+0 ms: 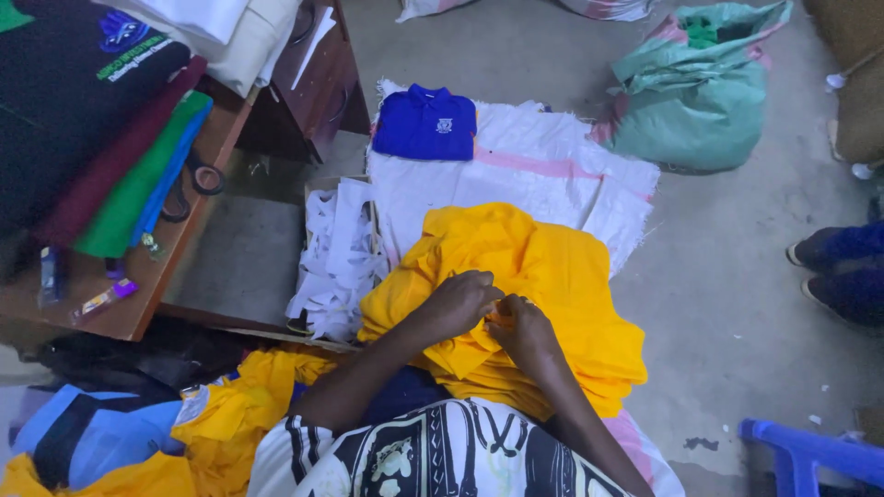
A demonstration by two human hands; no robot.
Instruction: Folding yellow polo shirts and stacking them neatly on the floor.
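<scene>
fingertips (pixel 493 308) buried in yellow cloth (pixel 543 267) (grip unclear)

You are in a small tailoring workshop. Scissors (pixel 204 175) lie on a wooden table (pixel 138 308) beside folded fabric (pixel 138 179); white offcuts (pixel 336 262) sit on the concrete floor (pixel 737 276).

Two hands, the left hand (pixel 463 300) and the right hand (pixel 521 327), work at one heap of yellow garments (pixel 543 267), with one folded blue polo shirt (pixel 425 122) beyond it. I count one green sack (pixel 695 101), one box of white paper scraps (pixel 336 258) and one blue plastic stool (pixel 810 456). On the table (pixel 138 304) lie two pairs of scissors (pixel 193 184).
</scene>
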